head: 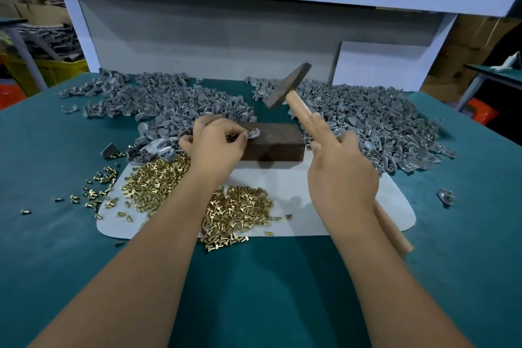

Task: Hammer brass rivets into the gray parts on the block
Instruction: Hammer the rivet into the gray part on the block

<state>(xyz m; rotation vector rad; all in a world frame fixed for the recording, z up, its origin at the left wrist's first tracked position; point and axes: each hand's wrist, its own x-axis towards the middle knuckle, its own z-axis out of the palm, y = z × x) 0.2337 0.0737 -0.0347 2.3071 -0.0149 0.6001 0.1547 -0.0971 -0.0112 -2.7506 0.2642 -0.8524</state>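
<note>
Fingers (243, 133) of left hand (217, 147): pinching gray part (253, 133) on left end of dark block (274, 144), mid-counter. Right hand (341, 175): curled round wooden hammer (293, 93) handle, head raised above block. Brass rivets (237, 212): heaped near, on white sheet (395, 203). Counter (56, 248): green.

Shiny brass rivets (237, 210), matt gray parts (367, 118), dark wooden block (272, 143), wood-handled hammer (303, 114), teal cloth table (254, 291)
</note>
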